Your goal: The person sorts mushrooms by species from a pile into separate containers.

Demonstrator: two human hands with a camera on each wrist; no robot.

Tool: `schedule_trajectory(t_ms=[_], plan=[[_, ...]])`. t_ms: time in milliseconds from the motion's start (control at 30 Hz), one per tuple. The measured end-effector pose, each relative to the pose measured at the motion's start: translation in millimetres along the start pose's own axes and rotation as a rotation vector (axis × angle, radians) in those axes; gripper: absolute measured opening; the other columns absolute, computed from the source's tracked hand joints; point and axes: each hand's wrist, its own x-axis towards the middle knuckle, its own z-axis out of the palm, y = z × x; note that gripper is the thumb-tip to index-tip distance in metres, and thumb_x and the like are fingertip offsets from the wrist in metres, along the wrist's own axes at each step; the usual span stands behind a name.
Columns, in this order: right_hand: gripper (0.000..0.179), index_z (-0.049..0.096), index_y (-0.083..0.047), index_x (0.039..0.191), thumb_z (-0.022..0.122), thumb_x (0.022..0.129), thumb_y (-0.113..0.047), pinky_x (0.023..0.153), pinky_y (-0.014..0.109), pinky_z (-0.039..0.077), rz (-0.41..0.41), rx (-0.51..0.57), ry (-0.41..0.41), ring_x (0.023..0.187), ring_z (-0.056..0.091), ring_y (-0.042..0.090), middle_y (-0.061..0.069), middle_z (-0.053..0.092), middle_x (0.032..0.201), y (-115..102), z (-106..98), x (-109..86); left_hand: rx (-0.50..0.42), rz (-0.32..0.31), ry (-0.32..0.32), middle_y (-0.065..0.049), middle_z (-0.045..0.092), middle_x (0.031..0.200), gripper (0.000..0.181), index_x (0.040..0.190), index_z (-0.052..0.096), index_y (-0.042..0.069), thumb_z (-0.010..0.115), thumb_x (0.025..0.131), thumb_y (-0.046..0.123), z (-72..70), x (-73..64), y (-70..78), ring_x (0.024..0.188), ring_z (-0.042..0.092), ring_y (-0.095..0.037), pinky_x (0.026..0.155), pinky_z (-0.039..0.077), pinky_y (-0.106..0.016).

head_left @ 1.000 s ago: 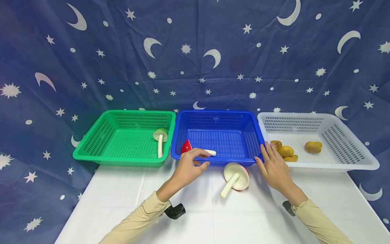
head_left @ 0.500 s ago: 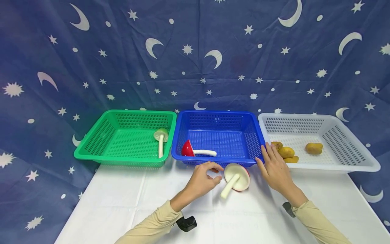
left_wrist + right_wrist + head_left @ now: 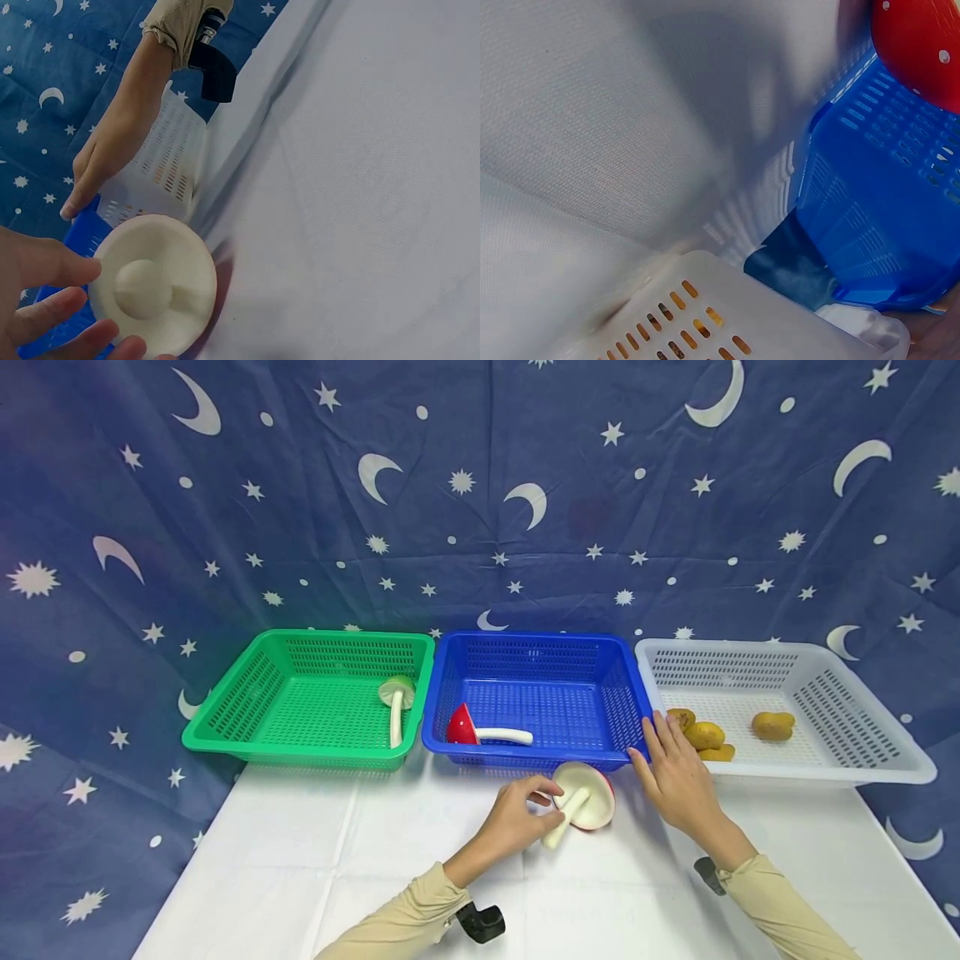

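Note:
A toy mushroom lies on the white tablecloth before the blue basket, its pale underside and stem turned toward me and a red edge at the cap. Around its stem reaches my left hand, thumb and fingers parted. The left wrist view has these fingers spread beside the cap, fingertips right at its edge. My right hand rests with extended fingers on the meeting rims of the blue and white baskets. Inside the blue basket, a red-capped toy mushroom lies on its side.
At left stands a green basket with a green-capped mushroom. The white basket on the right holds several potatoes. Behind the baskets hangs a dark blue cloth printed with moons and stars.
My left hand has drawn back from the red mushroom in the blue basket, moving right and toward me to the mushroom on the table. The right hand has stayed put.

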Motion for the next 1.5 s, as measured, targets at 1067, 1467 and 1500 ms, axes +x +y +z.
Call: schedule_trajectory(t_ms=[1067,1467,1500], plan=[[0.059,0.040,0.009,0.138,0.045,0.099,-0.034,0.104,0.060,0.029,0.012,-0.008,0.008,0.138,0.022,0.043,0.030,0.033,0.145,0,2,0.0,-0.205,-0.157,-0.087,-0.002,0.068,0.087,0.036,0.100,0.068,0.008,0.075,0.069,-0.009,10.9,-12.3,-1.7,0.066,0.064,-0.009,0.047,0.052,-0.024],[0.058,0.040,0.010,0.138,0.050,0.097,-0.030,0.104,0.060,0.029,0.016,-0.011,0.004,0.137,0.023,0.044,0.030,0.034,0.144,-1,1,0.3,-0.138,-0.032,-0.068,0.000,0.068,0.088,0.037,0.103,0.068,0.009,0.077,0.070,-0.006,0.4,-14.4,21.6,0.069,0.063,-0.006,0.064,0.052,-0.021],[0.058,0.041,0.010,0.137,0.051,0.096,-0.029,0.104,0.060,0.030,0.015,-0.011,0.006,0.137,0.023,0.044,0.030,0.034,0.144,-1,1,0.2,-0.147,-0.029,-0.066,0.000,0.067,0.088,0.037,0.103,0.068,0.009,0.077,0.070,-0.006,-0.1,-14.0,23.3,0.069,0.064,-0.006,0.064,0.053,-0.021]])
